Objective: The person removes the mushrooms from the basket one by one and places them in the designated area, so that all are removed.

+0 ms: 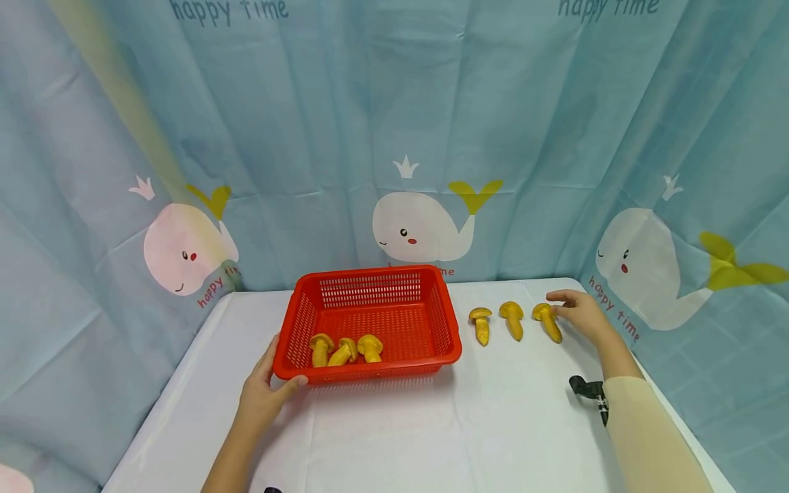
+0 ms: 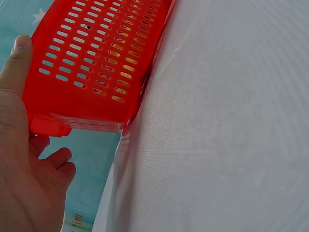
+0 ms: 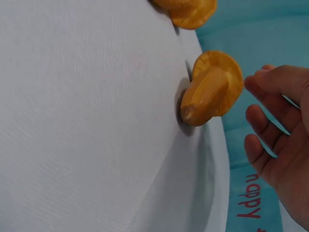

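A red plastic basket point(image 1: 394, 370) with slotted walls stands on the table, and several yellow mushrooms lie along its near side, one of them a mushroom point(image 1: 370, 348) with its cap up. My left hand point(image 1: 261, 397) grips the basket's near left corner; in the left wrist view the thumb point(image 2: 18, 60) lies along the rim and the fingers curl below it. To the right of the basket are three more mushrooms in a row. Beside the rightmost mushroom point(image 1: 547, 322) is my right hand point(image 1: 579, 315), fingers loosely bent, holding nothing. The right wrist view shows its fingertips close to that mushroom's cap point(image 3: 227, 79).
The middle mushroom point(image 1: 512, 320) and the left mushroom point(image 1: 480, 326) lie between the basket and my right hand. A black device point(image 1: 588, 389) is by the right sleeve. A curtain point(image 1: 333, 137) printed with whales hangs behind and beside the white table point(image 1: 394, 438).
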Action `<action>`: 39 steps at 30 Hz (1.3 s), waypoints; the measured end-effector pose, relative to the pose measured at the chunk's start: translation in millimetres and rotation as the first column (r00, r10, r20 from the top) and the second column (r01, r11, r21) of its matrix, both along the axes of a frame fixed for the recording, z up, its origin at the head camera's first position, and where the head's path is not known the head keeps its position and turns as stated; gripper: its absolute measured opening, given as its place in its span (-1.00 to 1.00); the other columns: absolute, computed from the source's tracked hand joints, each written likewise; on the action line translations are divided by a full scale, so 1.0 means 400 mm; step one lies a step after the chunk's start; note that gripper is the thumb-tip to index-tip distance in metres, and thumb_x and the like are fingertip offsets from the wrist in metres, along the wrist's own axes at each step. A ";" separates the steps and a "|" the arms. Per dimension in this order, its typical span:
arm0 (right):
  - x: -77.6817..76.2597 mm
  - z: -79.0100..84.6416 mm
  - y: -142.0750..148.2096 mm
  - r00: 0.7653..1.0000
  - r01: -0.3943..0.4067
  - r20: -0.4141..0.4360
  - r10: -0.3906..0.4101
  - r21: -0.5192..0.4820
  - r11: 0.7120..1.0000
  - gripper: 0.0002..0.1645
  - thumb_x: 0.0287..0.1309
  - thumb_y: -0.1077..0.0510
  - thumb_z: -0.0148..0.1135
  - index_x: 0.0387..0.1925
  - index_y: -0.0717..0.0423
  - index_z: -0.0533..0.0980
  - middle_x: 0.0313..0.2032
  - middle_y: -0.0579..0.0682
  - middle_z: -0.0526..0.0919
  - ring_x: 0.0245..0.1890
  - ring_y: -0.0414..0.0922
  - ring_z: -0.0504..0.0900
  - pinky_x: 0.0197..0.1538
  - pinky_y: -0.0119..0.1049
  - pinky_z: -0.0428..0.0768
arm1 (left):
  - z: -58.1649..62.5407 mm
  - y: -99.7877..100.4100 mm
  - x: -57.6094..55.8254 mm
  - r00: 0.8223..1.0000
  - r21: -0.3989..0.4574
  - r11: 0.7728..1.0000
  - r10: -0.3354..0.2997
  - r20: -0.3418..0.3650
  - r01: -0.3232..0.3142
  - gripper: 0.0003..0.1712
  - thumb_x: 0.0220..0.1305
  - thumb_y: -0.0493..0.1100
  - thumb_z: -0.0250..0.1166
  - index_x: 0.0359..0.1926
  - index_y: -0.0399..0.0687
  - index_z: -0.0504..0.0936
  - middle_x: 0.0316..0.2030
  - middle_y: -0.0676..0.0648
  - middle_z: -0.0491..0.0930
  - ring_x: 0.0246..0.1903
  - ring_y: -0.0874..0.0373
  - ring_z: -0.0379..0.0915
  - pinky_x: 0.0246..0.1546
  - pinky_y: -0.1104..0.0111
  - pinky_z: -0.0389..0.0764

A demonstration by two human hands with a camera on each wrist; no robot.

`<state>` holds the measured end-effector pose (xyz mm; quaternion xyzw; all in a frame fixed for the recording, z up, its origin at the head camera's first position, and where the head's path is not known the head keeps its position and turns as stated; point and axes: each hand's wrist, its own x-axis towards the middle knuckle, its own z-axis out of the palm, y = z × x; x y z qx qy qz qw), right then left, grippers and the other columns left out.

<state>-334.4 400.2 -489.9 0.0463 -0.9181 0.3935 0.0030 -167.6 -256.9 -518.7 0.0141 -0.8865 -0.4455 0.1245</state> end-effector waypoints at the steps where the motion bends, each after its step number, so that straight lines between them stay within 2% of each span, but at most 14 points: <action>1: 0.005 0.002 -0.002 1.000 0.005 -0.009 -0.005 0.002 1.000 -0.56 0.47 0.14 0.19 0.27 0.26 0.53 0.19 0.28 0.59 0.04 0.10 0.53 0.01 -0.25 0.55 | 0.001 0.001 0.000 1.000 -0.002 1.000 0.001 0.001 -0.001 0.19 0.19 0.11 0.51 0.65 0.33 -0.07 0.60 -0.08 0.09 0.55 -0.20 0.05 0.32 -0.22 0.37; 5: 0.023 0.009 -0.010 0.998 0.031 -0.062 -0.030 0.011 0.999 -0.55 0.49 0.09 0.18 0.26 0.23 0.54 0.17 0.27 0.60 -0.01 0.07 0.52 -0.07 -0.33 0.53 | 0.002 0.001 0.000 1.000 -0.018 1.000 0.007 0.006 -0.007 0.21 0.19 0.15 0.50 0.66 0.28 -0.07 0.60 -0.08 0.08 0.54 -0.21 0.06 0.30 -0.23 0.38; 9: 0.045 0.020 -0.023 0.990 0.077 -0.115 -0.075 0.013 0.997 -0.55 0.51 0.03 0.15 0.26 0.16 0.55 0.14 0.25 0.61 -0.01 0.07 0.49 -0.10 -0.25 0.50 | 0.000 0.001 0.000 1.000 -0.024 1.000 0.007 0.007 -0.007 0.20 0.18 0.16 0.50 0.64 0.41 -0.10 0.60 -0.08 0.09 0.54 -0.21 0.06 0.29 -0.23 0.39; 13: 0.069 0.039 -0.043 0.986 0.124 -0.111 -0.126 -0.020 0.992 -0.55 0.52 -0.01 0.13 0.28 0.08 0.55 0.13 0.20 0.60 0.03 0.10 0.46 -0.08 -0.18 0.46 | 0.000 0.003 -0.001 1.000 -0.020 1.000 0.005 0.006 -0.005 0.19 0.19 0.16 0.50 0.62 0.50 -0.10 0.60 -0.07 0.09 0.55 -0.20 0.06 0.29 -0.23 0.40; 17: 0.089 0.060 -0.072 0.979 0.140 -0.142 -0.146 -0.049 0.989 -0.57 0.50 0.02 0.16 0.27 0.06 0.57 0.15 0.20 0.61 0.02 0.07 0.48 -0.10 -0.26 0.49 | 0.002 0.002 0.000 1.000 -0.018 1.000 0.004 0.003 -0.004 0.20 0.19 0.14 0.50 0.65 0.38 -0.08 0.60 -0.09 0.09 0.54 -0.22 0.07 0.30 -0.23 0.40; 23: 0.110 0.072 -0.117 0.958 0.133 -0.246 -0.146 -0.066 0.989 -0.63 0.46 0.03 0.22 0.19 0.03 0.63 0.12 0.14 0.67 -0.08 -0.07 0.50 -0.15 -0.58 0.48 | 0.006 0.003 -0.001 1.000 -0.012 1.000 0.002 0.015 -0.002 0.19 0.20 0.15 0.49 0.65 0.38 -0.10 0.60 -0.07 0.08 0.54 -0.20 0.07 0.30 -0.20 0.40; 27: 0.130 0.090 -0.149 0.950 0.124 -0.276 -0.145 -0.093 0.988 -0.63 0.45 0.00 0.23 0.18 0.02 0.63 0.08 0.09 0.67 -0.09 -0.11 0.49 -0.14 -0.57 0.47 | 0.006 0.003 -0.002 1.000 -0.010 1.000 -0.003 0.018 0.003 0.20 0.21 0.15 0.49 0.64 0.41 -0.12 0.61 -0.06 0.06 0.55 -0.19 0.06 0.32 -0.18 0.38; 35: 0.170 0.133 -0.234 0.943 0.068 -0.316 -0.104 -0.122 0.990 -0.62 0.41 -0.01 0.29 0.17 -0.01 0.65 -0.08 0.08 0.66 -0.23 -0.04 0.51 -0.33 -0.49 0.56 | 0.009 -0.001 0.005 1.000 -0.019 1.000 -0.002 0.024 0.002 0.20 0.21 0.12 0.49 0.64 0.41 -0.13 0.61 -0.04 0.04 0.55 -0.18 0.06 0.34 -0.14 0.35; 39: 0.179 0.153 -0.273 0.933 0.032 -0.352 -0.077 -0.133 0.991 -0.65 0.40 0.01 0.30 0.15 -0.02 0.66 -0.03 0.03 0.69 -0.20 -0.05 0.53 -0.30 -0.47 0.58 | 0.012 -0.001 0.003 1.000 -0.016 1.000 -0.005 0.016 0.006 0.19 0.21 0.11 0.49 0.64 0.42 -0.12 0.62 -0.04 0.04 0.55 -0.19 0.06 0.34 -0.14 0.34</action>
